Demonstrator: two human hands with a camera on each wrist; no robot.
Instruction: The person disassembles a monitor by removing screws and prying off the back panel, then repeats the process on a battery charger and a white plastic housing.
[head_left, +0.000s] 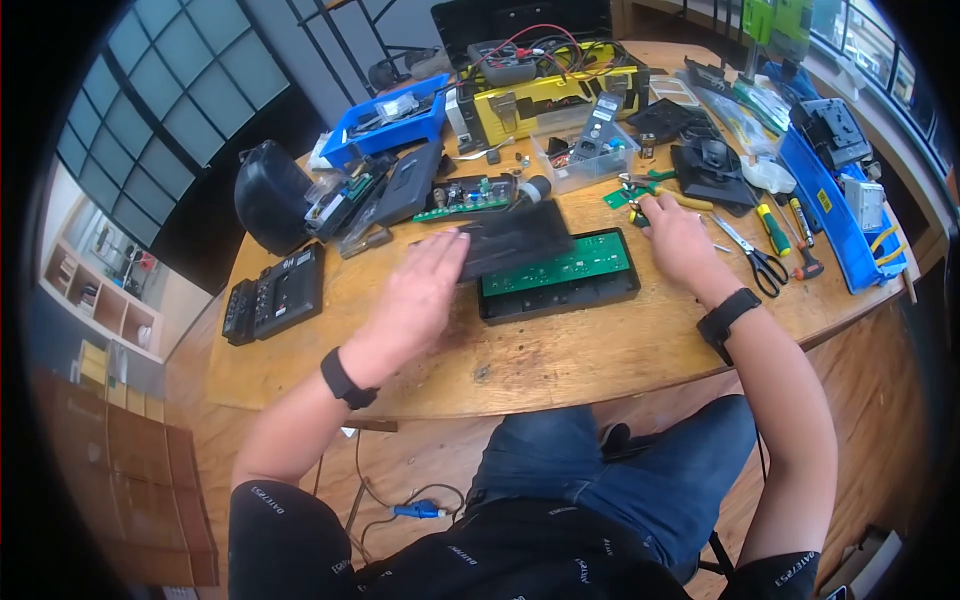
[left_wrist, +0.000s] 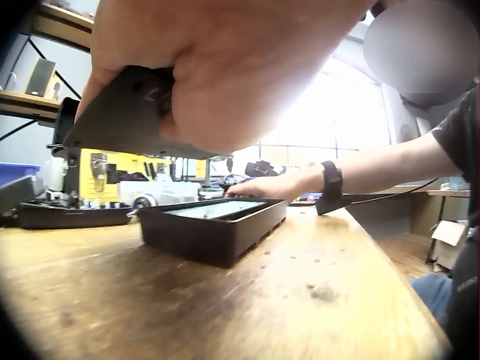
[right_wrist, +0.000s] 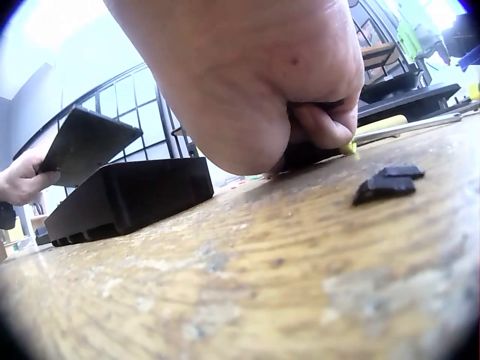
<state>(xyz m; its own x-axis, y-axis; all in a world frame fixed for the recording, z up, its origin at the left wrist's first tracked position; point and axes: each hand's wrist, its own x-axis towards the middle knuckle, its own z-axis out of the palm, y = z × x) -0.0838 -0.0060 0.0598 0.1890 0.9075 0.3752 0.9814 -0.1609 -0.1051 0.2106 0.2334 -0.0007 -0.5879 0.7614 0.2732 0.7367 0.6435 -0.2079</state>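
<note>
Over the far left corner of the open black case [head_left: 562,307], the left hand [head_left: 408,298] grips a black panel [head_left: 525,240], likely light, stiff and best held by its edges; right of the case, the right hand's [head_left: 684,245] grip is too hidden to tell.

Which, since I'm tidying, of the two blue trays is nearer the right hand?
The blue tray at the right end of the table, beyond the scissors from the right hand; the other tray sits farther left, beside the yellow toolbox.

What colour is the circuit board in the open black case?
Green; it shows best in the head view.
</note>
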